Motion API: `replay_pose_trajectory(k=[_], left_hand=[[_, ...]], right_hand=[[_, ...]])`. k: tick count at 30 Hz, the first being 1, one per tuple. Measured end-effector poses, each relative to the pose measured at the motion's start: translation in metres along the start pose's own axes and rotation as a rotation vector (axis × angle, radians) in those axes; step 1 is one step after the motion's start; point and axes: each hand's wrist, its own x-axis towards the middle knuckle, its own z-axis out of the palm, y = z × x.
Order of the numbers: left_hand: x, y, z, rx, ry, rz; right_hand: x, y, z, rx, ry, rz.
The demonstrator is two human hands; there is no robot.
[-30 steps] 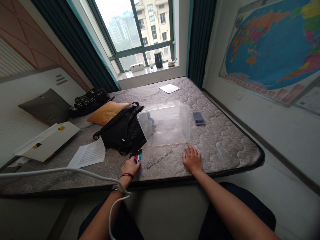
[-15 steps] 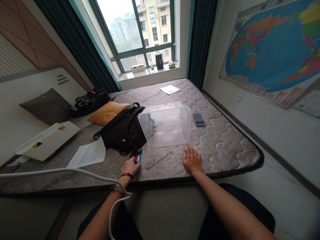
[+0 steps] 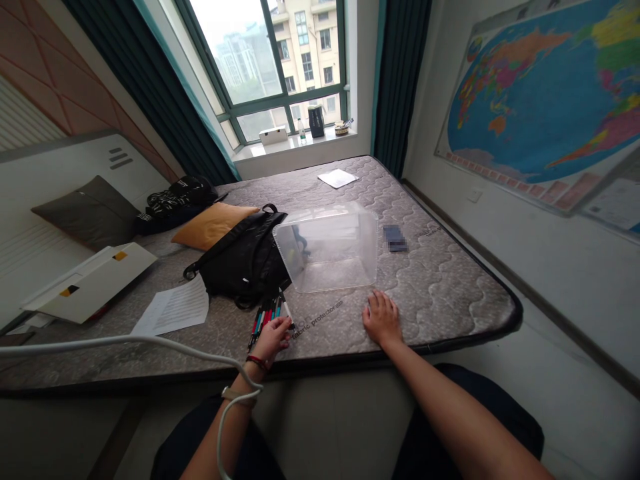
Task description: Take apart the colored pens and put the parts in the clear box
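A bunch of slim coloured marker pens (image 3: 266, 319) lies fanned out on the grey quilted mattress (image 3: 440, 287), just below the black bag (image 3: 240, 260). My left hand (image 3: 273, 340) is closed over their lower ends, and their tips stick out past my fingers. My right hand (image 3: 383, 320) rests flat and open on the mattress near the front edge, holding nothing. It sits just below a clear plastic box (image 3: 325, 250), which stands apart from it, with the box's left side against the bag.
A white cable (image 3: 125, 341) crosses the mattress front to my left wrist. Printed sheets (image 3: 173, 308), a white folder (image 3: 90, 283), an orange cushion (image 3: 213, 225) and a small dark card (image 3: 395, 238) lie around. The mattress edge runs close before me.
The marker pens have slid out from beside the bag toward me and fanned out under my left hand, which has moved slightly down and right. My right hand stays put.
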Motion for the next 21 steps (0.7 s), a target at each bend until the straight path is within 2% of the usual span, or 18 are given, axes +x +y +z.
replay_pose_trajectory(k=[2,5,8,11,14,16,18,21], left_hand=[[-0.004,-0.006,0.017,-0.138,-0.021,-0.038],[-0.006,-0.016,0.043,-0.213,-0.029,-0.057],[-0.004,-0.026,0.07,-0.274,0.028,-0.118],[-0.002,-0.035,0.095,-0.31,0.056,-0.237],[-0.003,-0.04,0.108,-0.228,-0.054,-0.313],[-0.004,-0.04,0.107,-0.037,-0.172,-0.312],[-0.004,-0.035,0.099,0.226,-0.249,-0.202],[-0.003,-0.021,0.083,0.597,-0.255,0.226]], right_hand=[[0.0,0.0,0.0,0.0,0.0,-0.002],[0.0,0.0,0.0,0.003,0.003,-0.004],[0.0,0.0,0.0,0.015,0.011,-0.006],[0.0,0.0,0.0,0.026,0.02,-0.004],[0.0,0.0,0.0,0.024,0.018,0.002],[0.0,0.0,-0.001,0.022,0.01,0.003],[0.0,0.0,-0.002,0.022,0.001,0.006],[0.0,0.0,-0.003,0.027,-0.024,0.018]])
